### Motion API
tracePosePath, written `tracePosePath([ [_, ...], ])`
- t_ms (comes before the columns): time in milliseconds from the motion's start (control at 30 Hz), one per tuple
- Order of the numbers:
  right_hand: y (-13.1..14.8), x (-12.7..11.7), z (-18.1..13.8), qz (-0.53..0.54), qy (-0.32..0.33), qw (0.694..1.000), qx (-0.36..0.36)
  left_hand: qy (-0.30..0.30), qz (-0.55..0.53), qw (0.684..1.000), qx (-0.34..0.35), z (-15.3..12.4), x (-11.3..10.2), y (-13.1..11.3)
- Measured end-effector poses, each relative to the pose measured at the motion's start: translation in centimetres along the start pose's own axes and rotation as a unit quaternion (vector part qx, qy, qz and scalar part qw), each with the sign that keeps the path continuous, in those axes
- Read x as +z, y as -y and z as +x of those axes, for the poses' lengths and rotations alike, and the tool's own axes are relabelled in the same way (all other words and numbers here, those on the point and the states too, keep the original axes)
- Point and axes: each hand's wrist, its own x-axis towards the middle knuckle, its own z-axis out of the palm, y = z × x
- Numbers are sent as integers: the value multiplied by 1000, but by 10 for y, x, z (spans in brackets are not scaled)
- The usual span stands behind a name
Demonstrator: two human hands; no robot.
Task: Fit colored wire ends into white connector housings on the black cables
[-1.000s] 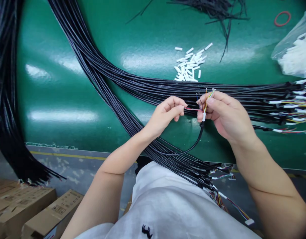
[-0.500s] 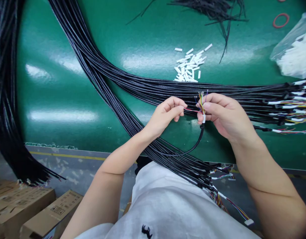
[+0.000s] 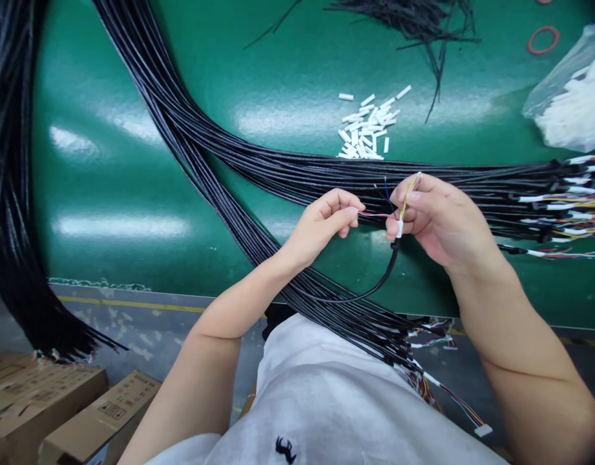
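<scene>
One black cable curves up from the lower bundle to a white sleeve, where its thin coloured wires fan out. My left hand pinches the ends of a red and a white wire, pulled out to the left. Beside the sleeve, my right hand is closed around the cable's end, with yellow and white wires standing up at its fingertips. Blue and black wires stick up free between the hands. The right fingers partly hide the wires' roots.
Black cable bundles cross the green table; another bundle hangs over the left edge. Beyond my hands lie small white tubes, black strips, a red ring and a plastic bag. Cardboard boxes stand lower left.
My right fingers have shifted on the wires: the yellow and white ones are now gathered together and upright, apart from the blue and black. The left hand has stayed in place.
</scene>
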Motion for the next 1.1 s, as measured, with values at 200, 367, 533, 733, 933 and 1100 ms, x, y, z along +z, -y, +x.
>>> tracePosePath([
  [200, 0, -3, 1, -11, -3, 1000, -13, -7, -11, 1000, -13, 2, -2, 1],
  [367, -4, -3, -5, -99, 59, 980, -164, 6, -1, 1000, -15, 2, -2, 2],
  [533, -8, 2, -9, -230, 27, 958, -171, -8, 58, 995, 78, -4, 3, 0],
  [733, -11, 6, -7, -268, 11, 951, -156, 6, 134, 982, 136, -8, 6, -1],
  [933, -12, 11, -9, -296, 1, 941, -162, 18, 152, 977, 148, -6, 5, 1],
  [1100, -11, 18, -13, -331, -36, 919, -212, 37, 106, 983, 144, -2, 2, 3],
])
